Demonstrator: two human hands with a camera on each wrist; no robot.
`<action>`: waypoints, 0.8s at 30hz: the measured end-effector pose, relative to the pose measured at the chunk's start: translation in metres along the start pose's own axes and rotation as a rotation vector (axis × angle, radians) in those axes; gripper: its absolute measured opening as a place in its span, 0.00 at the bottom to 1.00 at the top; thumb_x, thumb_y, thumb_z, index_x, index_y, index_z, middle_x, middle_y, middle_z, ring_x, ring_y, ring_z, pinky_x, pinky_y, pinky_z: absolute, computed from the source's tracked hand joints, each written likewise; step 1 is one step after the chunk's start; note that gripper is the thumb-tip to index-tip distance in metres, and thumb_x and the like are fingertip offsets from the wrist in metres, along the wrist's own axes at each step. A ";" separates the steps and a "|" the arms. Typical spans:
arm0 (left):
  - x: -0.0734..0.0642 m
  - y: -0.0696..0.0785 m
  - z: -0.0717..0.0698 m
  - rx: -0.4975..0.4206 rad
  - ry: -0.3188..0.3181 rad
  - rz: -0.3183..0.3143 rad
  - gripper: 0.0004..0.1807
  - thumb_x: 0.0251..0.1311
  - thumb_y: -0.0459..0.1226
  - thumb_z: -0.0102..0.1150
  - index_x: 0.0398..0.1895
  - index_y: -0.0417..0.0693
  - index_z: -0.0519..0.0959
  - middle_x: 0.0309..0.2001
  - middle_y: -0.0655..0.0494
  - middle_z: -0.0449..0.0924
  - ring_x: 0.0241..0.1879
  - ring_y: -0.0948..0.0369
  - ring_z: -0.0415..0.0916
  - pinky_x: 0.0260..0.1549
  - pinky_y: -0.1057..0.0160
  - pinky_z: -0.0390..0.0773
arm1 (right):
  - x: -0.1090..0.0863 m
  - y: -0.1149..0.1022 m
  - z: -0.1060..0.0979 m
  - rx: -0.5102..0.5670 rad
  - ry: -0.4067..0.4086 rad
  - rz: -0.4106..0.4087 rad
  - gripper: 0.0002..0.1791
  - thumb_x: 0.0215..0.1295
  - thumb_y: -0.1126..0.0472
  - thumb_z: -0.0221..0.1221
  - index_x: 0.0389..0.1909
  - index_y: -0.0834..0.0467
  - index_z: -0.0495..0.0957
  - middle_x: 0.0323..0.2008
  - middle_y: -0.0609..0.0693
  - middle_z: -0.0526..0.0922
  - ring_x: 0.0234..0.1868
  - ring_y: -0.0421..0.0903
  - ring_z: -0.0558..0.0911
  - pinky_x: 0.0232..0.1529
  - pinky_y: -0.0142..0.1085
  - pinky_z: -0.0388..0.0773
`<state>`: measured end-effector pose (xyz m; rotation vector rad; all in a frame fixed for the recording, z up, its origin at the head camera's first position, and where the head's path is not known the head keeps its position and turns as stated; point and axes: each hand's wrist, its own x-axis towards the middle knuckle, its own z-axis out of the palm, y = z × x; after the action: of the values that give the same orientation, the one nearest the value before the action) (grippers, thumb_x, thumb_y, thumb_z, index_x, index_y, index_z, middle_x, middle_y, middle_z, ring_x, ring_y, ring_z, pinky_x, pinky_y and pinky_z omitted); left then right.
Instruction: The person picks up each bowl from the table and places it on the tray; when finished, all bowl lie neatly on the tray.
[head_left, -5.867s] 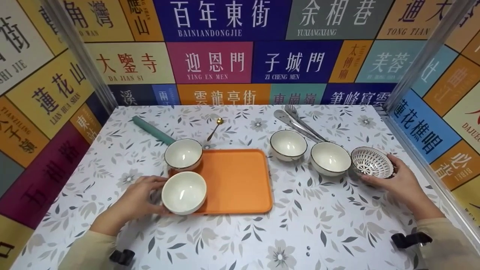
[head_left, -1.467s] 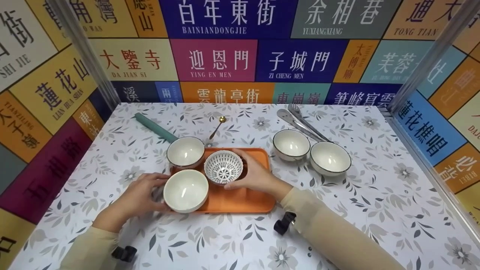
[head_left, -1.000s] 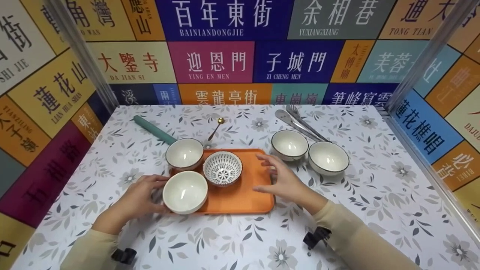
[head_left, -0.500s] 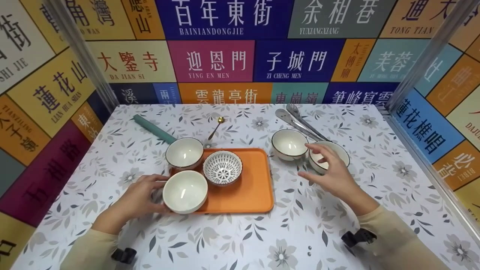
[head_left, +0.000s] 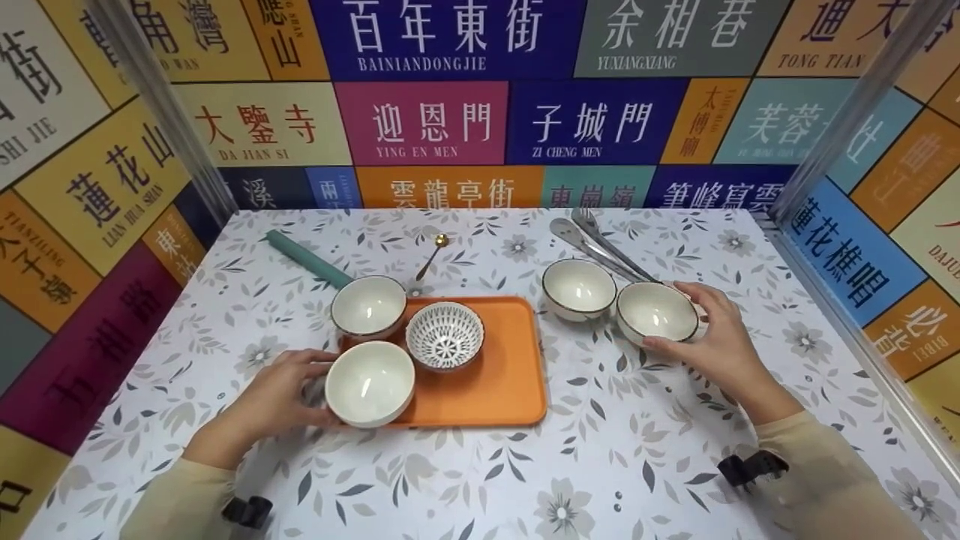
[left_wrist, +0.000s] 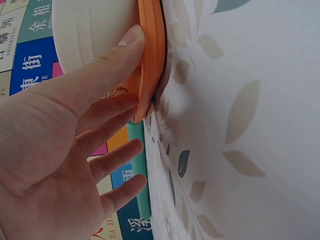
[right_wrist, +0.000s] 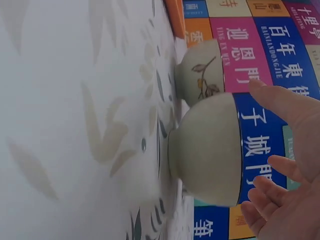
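The rightmost bowl [head_left: 658,313] stands upright on the tabletop [head_left: 442,495]; we have our right hand [head_left: 724,349] around its rim, fingers [right_wrist: 272,187] parted and gripping nothing. Our left hand [head_left: 266,397], fingers loosely spread, touches the tray's edge [left_wrist: 154,45].

Two bowls [head_left: 657,313] stand right of the tray [head_left: 502,379].

Both forearms [head_left: 178,499] extend forward, well apart; the left hand [head_left: 276,396] has its fingers [left_wrist: 119,159] spread, the right hand [head_left: 721,346] its thumb [right_wrist: 277,101] and fingertips parted.
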<state>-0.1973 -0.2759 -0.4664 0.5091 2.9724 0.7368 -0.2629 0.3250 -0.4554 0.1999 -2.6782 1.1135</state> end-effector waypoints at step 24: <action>0.001 0.000 0.000 0.018 -0.008 -0.012 0.38 0.39 0.44 0.85 0.59 0.44 0.84 0.64 0.50 0.80 0.67 0.45 0.71 0.63 0.33 0.71 | 0.013 0.032 -0.001 0.094 -0.190 0.232 0.71 0.43 0.37 0.80 0.82 0.56 0.50 0.72 0.65 0.66 0.71 0.63 0.67 0.68 0.59 0.63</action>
<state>-0.1984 -0.2759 -0.4665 0.4933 2.9743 0.7064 -0.2824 0.3478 -0.4734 0.0100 -2.8762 1.3526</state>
